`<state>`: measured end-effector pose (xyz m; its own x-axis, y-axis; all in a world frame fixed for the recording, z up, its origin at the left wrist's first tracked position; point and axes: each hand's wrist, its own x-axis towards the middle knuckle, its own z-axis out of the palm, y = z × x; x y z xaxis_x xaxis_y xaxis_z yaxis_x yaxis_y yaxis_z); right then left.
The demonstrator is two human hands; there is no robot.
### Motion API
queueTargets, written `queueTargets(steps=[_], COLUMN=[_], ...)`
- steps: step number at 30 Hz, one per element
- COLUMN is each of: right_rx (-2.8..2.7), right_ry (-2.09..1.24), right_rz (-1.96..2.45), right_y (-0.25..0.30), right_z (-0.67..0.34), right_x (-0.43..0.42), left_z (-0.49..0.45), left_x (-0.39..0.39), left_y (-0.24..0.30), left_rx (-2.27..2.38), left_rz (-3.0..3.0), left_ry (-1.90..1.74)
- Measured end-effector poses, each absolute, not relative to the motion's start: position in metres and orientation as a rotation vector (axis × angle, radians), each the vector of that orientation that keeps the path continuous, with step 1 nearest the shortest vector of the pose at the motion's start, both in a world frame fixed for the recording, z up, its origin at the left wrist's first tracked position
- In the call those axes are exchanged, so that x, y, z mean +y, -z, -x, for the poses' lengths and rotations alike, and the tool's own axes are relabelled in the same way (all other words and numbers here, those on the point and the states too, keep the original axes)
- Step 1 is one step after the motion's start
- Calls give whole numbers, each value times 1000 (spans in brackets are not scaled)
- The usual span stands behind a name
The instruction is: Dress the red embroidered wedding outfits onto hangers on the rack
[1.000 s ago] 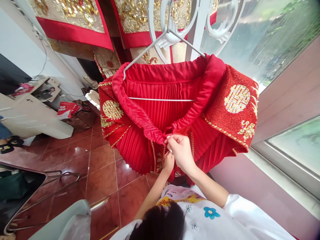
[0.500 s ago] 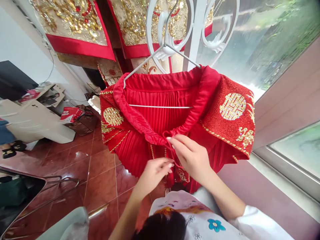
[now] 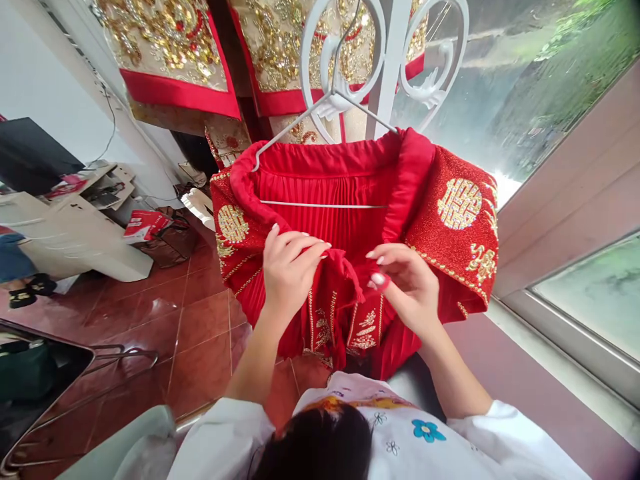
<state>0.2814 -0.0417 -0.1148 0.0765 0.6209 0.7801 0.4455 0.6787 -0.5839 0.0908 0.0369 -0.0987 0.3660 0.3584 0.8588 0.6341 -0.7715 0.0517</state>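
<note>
A red pleated skirt (image 3: 320,227) with gold embroidered panels hangs by its waistband from a white hanger (image 3: 325,200) on a white ornate stand (image 3: 390,73). My left hand (image 3: 287,270) grips the near edge of the red waistband, fingers curled over it. My right hand (image 3: 405,283) pinches the waistband's end just to the right. A gold double-happiness emblem (image 3: 460,203) shows on the right panel.
Gold-sequinned red-trimmed garments (image 3: 170,53) hang behind. A window and pink sill (image 3: 560,320) run along the right. White boxes and a red bag (image 3: 145,227) lie on the red tiled floor (image 3: 200,327) at left. A metal-framed chair (image 3: 75,380) stands lower left.
Both hands rose from the skirt's front seam to the waistband. My left hand moved up and left and took hold of the band's edge; my right hand shifted right.
</note>
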Motion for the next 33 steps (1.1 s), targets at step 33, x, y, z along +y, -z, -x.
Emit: queueTargets(steps=[33], right_rx=[-1284], right_ry=[-1200], right_rz=[1285], right_y=[180], right_z=[-252], right_x=[-53], left_z=[-132], left_x=[-63], left_y=[233], left_rx=[-1759], left_rz=[3173], left_ry=[1485])
